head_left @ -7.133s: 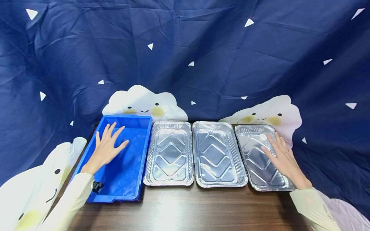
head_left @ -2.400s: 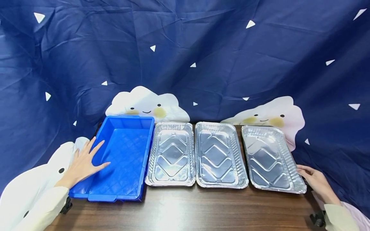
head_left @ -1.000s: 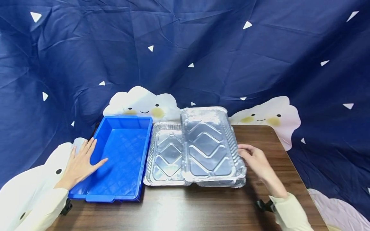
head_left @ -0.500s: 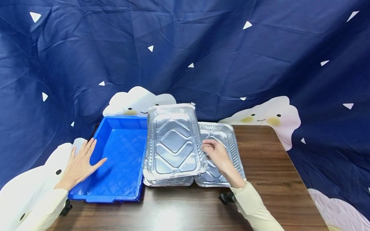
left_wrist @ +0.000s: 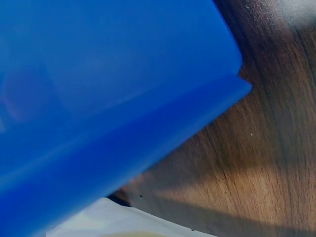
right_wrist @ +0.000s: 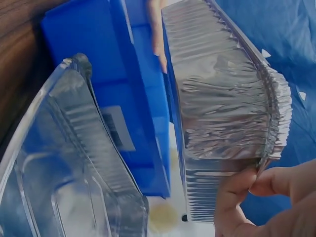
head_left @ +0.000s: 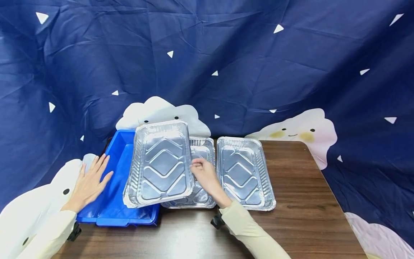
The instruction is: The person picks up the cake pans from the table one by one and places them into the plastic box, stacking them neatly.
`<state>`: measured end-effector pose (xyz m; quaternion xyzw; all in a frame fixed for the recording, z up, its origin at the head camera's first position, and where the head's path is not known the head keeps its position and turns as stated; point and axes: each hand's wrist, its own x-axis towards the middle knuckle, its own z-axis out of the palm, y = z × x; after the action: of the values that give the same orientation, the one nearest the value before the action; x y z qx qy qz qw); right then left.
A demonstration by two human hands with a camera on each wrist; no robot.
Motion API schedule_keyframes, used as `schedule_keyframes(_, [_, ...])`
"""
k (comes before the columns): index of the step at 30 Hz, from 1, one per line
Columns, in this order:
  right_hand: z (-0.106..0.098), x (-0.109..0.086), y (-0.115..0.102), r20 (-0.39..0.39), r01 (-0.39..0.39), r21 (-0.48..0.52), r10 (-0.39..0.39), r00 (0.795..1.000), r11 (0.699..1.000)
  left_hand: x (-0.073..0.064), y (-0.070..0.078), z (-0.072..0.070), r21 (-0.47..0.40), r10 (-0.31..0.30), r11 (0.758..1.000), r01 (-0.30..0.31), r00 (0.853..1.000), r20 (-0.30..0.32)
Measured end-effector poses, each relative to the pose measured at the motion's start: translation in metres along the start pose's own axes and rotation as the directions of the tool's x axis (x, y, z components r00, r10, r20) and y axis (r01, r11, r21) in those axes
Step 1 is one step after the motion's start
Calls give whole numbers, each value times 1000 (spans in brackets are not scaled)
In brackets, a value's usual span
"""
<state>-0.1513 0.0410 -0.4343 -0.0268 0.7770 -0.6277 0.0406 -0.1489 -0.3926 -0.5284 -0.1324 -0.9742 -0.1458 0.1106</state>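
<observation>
My right hand (head_left: pixel 207 176) pinches the right rim of a foil tray (head_left: pixel 165 162), which hangs over the right part of the blue bin (head_left: pixel 113 221) and overlaps the left edge of a second foil tray. In the right wrist view, thumb and finger grip the crimped rim of the lifted foil tray (right_wrist: pixel 222 103), seen from its side. My left hand (head_left: pixel 88 185) lies with fingers spread along the bin's left rim. The left wrist view holds only the blue bin (left_wrist: pixel 138 118) and the table; the hand itself is out of that view.
The second foil tray (head_left: pixel 202 201) stands just right of the bin, partly covered by the lifted one. A third foil tray (head_left: pixel 240 172) sits right of it. All rest on a brown wooden table (head_left: pixel 307 201), with a dark blue cloud-print cloth (head_left: pixel 226 54) hanging behind.
The rightmost foil tray has been picked up by my right hand and carried left, past the other two foil trays to over the bin. Earlier, my left hand moved from above the bin to its left rim.
</observation>
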Motion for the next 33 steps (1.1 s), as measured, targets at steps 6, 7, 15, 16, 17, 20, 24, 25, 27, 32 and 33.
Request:
schedule_keyframes(6, [29, 4, 4, -45, 28, -55, -31, 999, 998, 0, -1, 2, 14, 6, 1000, -6, 1000, -4])
schedule_keyframes(7, [33, 4, 5, -51, 30, -65, -33, 998, 997, -1, -1, 2, 15, 8, 1000, -8, 1000, -5])
schedule_keyframes(15, [63, 5, 3, -84, 45, -111, -54, 995, 993, -1, 1, 0, 5, 3, 1000, -3, 1000, -9])
schedule_keyframes(16, [66, 5, 3, -87, 45, -119, -56, 995, 992, -1, 1, 0, 3, 4, 1000, -4, 1000, -10])
schedule_keyframes(17, [70, 5, 2, -87, 42, -118, -53, 995, 992, -1, 1, 0, 2, 5, 1000, -5, 1000, -12])
schedule_keyframes(20, [79, 4, 0, -81, 49, -129, -60, 995, 990, -1, 1, -1, -3, 10, 1000, -10, 1000, -17])
schedule_keyframes(24, [91, 1, -1, -87, 48, -125, -59, 994, 991, 0, 1, 0, -9, 15, 1000, -15, 1000, -22])
schedule_keyframes(25, [94, 0, -2, -90, 47, -119, -58, 994, 992, 0, 0, 0, -9, 14, 1000, -15, 1000, -21])
schedule_keyframes(27, [100, -1, -2, -97, 52, -115, -64, 993, 992, 0, 0, 0, -10, 13, 1000, -13, 1000, -19])
schedule_keyframes(32, [117, -4, -2, -117, 67, -116, -81, 990, 991, -1, 0, 0, -7, 16, 1000, -16, 1000, -17])
schedule_keyframes(33, [121, -4, -1, -126, 77, -126, -93, 988, 989, -2, 0, 0, -6, 18, 1000, -18, 1000, -16])
